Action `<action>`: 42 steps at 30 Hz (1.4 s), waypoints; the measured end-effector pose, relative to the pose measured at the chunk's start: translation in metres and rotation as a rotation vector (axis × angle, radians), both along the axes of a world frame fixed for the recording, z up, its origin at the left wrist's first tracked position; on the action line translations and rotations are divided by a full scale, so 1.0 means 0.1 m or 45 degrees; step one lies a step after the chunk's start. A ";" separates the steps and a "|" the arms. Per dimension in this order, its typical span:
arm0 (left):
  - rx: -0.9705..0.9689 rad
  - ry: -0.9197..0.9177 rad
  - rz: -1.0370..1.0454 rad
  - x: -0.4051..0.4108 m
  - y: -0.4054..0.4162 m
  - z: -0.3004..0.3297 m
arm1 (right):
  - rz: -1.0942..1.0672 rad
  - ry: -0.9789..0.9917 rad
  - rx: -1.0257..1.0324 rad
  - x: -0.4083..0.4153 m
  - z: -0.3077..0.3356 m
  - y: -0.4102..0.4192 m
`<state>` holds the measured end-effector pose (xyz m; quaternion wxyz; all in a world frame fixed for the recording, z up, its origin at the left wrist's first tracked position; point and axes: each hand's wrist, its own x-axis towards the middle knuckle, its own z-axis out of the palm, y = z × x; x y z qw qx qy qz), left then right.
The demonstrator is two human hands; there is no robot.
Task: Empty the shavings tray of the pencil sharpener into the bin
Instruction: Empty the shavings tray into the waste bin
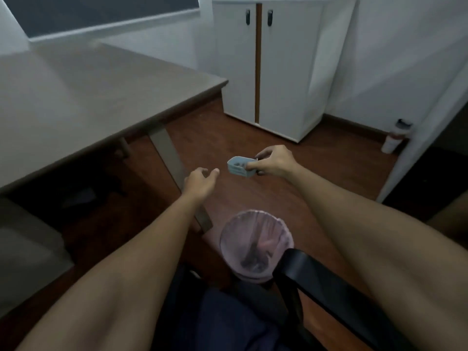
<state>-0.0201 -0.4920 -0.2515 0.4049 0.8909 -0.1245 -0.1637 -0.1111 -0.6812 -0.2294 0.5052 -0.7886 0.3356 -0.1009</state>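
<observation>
My right hand (pixel 274 162) pinches one end of a small light-blue shavings tray (pixel 239 167), held level in the air with dark shavings inside. The tray hangs above the wooden floor, beyond the bin. The bin (pixel 255 245) is round, lined with a pink plastic bag, and stands on the floor close to my chair, below and nearer to me than the tray. My left hand (pixel 200 182) is empty, fingers spread, just left of the tray and apart from it. The pencil sharpener itself is not in view.
A grey desk (pixel 88 97) fills the left side, its metal leg (pixel 174 168) slanting down beside the bin. A white two-door cabinet (pixel 278 67) stands at the back. The black chair armrest (pixel 329 287) crosses the lower right. A white bottle (pixel 395 136) stands by the wall.
</observation>
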 end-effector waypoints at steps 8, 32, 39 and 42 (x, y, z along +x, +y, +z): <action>0.102 0.216 0.040 -0.25 -0.15 -1.26 | 0.206 0.330 -0.123 -0.19 -1.22 -0.07; 0.192 0.692 0.311 -0.44 -0.04 -2.78 | 0.674 0.834 -0.410 -0.10 -2.94 -0.05; 0.134 0.687 0.329 -0.48 -0.06 -2.79 | 0.826 0.887 -0.478 0.06 -3.09 0.00; 0.109 0.689 0.353 -0.48 -0.06 -2.80 | 0.883 0.883 -0.519 0.13 -3.17 0.05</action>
